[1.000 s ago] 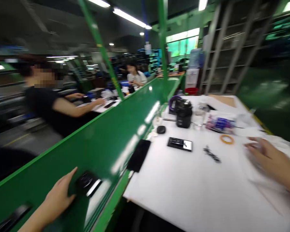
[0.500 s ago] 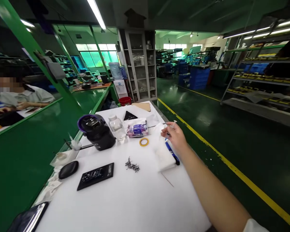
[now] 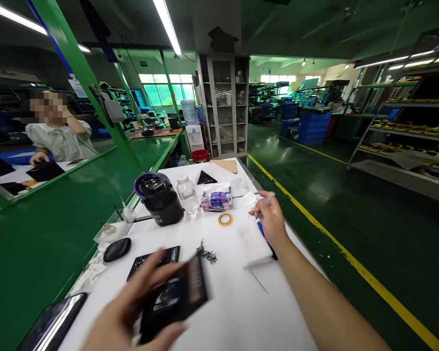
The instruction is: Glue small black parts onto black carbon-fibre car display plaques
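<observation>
- Far left, behind the green conveyor [image 3: 58, 214]: a co-worker [image 3: 60, 139] in a pale top sits at another bench, one hand raised to the head.
- Bottom left corner of the white table [image 3: 223, 312]: a glossy dark slab [image 3: 53, 321] lies flat at the edge.
- Black oval piece [image 3: 117, 249] rests near the conveyor side, just beside crumpled white wipes [image 3: 89, 275].
- Left hand [image 3: 131, 312]: fingers and thumb clamped on a black flat module [image 3: 177, 295], held tilted above the table near its front; motion-blurred, detail unreadable.
- Second black panel [image 3: 153, 257] lies flat on the table, partly hidden behind the held one.
- Black jug [image 3: 160, 200] with purple rim stands upright; clear bottle [image 3: 188, 195] just beside it.
- Heap of small dark screws [image 3: 207, 253] mid-table; yellow tape ring [image 3: 225, 219] beyond it.
- Blue-purple packet [image 3: 216, 200] behind the ring.
- White pad [image 3: 254, 241], blue pen [image 3: 262, 230] at its right edge.
- Right hand [image 3: 270, 219]: above the pad, fingers pinched together on a thin pale item [image 3: 268, 194]; its kind cannot be told.
</observation>
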`<state>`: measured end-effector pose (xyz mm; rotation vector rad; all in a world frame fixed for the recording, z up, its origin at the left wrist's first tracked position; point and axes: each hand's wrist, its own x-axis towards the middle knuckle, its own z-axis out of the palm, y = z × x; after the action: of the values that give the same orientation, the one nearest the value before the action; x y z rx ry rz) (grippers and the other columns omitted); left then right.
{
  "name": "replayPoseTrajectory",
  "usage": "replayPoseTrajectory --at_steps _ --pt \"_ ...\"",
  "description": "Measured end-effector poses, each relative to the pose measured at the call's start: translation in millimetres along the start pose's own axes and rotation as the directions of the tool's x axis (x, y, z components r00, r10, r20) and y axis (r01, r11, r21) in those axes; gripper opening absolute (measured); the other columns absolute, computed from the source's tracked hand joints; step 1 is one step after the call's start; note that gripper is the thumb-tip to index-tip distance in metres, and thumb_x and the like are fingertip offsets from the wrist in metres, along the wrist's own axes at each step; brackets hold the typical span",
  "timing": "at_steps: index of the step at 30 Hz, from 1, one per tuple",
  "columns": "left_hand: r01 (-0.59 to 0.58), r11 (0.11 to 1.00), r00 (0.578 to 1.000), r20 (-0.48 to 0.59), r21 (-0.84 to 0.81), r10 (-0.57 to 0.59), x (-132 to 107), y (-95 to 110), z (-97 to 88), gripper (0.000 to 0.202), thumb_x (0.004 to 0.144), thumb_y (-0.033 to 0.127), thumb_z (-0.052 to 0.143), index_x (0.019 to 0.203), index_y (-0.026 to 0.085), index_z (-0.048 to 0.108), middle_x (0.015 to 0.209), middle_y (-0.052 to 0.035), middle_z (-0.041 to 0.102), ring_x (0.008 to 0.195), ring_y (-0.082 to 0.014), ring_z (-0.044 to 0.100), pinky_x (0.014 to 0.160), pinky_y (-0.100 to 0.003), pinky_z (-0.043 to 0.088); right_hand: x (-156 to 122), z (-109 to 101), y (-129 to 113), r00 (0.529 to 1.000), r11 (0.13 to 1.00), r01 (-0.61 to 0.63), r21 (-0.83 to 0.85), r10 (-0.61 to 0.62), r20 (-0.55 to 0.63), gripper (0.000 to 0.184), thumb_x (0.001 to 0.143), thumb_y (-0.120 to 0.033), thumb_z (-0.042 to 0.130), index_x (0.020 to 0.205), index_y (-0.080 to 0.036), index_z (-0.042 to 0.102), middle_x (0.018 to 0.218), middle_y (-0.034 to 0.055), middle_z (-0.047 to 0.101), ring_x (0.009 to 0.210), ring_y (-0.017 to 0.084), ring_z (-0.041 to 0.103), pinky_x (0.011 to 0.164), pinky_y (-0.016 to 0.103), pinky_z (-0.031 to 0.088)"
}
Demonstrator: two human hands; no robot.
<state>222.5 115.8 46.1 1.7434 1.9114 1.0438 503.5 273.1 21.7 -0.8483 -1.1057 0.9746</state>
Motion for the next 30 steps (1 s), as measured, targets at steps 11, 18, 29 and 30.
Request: replayPoseTrajectory --at_steps 11,18,29,30 --pt "-0.562 0.823 0.826 0.116 0.087 0.552 9.2 25.7 106.0 0.089 0.075 0.026 0.067 0.152 0.022 0.022 0.118 -0.0099 0.07 0.103 -0.0268 0.068 0.086 -0.042 0.059 -47.9 19.4 -52.7 0.83 0.607 -0.448 0.657 0.008 0.558 0.068 0.08 -0.084 0.039 0.059 -0.02 0.045 0.049 -0.0067 0.027 0.041 0.009 0.02 0.043 0.024 0.019" --pt "-0.521 0.853 0.851 0.087 0.013 0.518 7.7 26.8 94.4 0.091 0.074 0.028 0.07 0.151 0.022 0.023 0.12 -0.0085 0.069 0.105 -0.0249 0.069 0.089 -0.039 0.059 -57.7 30.4 -43.6 0.767 0.584 -0.463 0.666 -0.113 0.632 0.072 0.082 -0.085 0.03 0.049 -0.021 0.032 0.04 -0.0059 0.025 0.036 0.009 0.023 0.039 0.024 0.021" --pt "-0.509 0.861 0.858 0.075 -0.008 0.508 4.9 28.2 93.6 0.092 0.072 0.025 0.071 0.151 0.023 0.023 0.12 -0.0073 0.07 0.103 -0.0235 0.069 0.087 -0.037 0.059 -61.5 34.8 -41.3 0.781 0.667 -0.413 0.62 -0.091 0.618 0.064 0.09 -0.069 0.034 0.048 -0.021 0.034 0.041 -0.0047 0.027 0.037 0.009 0.024 0.042 0.026 0.023" --pt "-0.511 0.86 0.857 0.075 -0.007 0.51 4.8 28.4 93.3 0.093 0.072 0.025 0.071 0.151 0.023 0.023 0.12 -0.0071 0.07 0.103 -0.0234 0.069 0.087 -0.037 0.059 -61.8 34.9 -40.8 0.781 0.674 -0.412 0.613 -0.086 0.619 0.063 0.09 -0.069 0.034 0.048 -0.021 0.034 0.041 -0.0046 0.027 0.038 0.009 0.024 0.043 0.026 0.023"
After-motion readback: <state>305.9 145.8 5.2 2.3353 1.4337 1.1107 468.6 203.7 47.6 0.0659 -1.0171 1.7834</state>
